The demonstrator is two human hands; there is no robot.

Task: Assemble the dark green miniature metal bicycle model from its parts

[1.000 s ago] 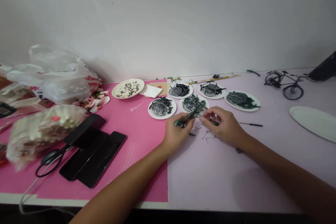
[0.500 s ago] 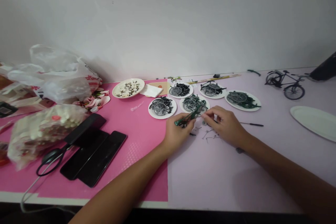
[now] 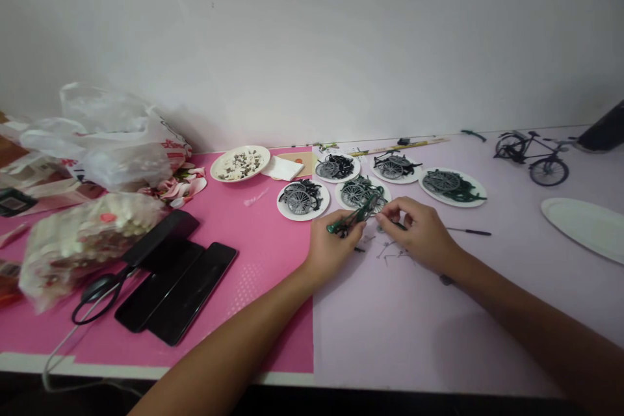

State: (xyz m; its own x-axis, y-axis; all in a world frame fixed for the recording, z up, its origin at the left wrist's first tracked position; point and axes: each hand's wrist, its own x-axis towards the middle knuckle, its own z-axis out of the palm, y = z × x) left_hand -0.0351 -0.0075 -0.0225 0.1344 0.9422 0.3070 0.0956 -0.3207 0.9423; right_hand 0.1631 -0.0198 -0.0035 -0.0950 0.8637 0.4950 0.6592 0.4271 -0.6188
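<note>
My left hand is closed around a dark green toy bicycle frame, whose thin bars stick out past the thumb and fingers. Close beside it, my right hand pinches at the frame's right end. A small dark green part shows between its fingers; its kind is too small to make out. Under the hands, several thin grey metal pieces lie on the pale table. Just behind the frame is a white plate of green parts and grey spoked wheels. A thin screwdriver lies right of my right hand.
More white plates of bicycle parts stand behind. An assembled toy bicycle is at the back right, near an oval white plate. Leftward are a dish of small bits, black phone-like devices and plastic bags.
The whole view has shifted slightly to the right. Both hands keep nearly the same place and grip on the frame; the right fingers have moved only a little.
</note>
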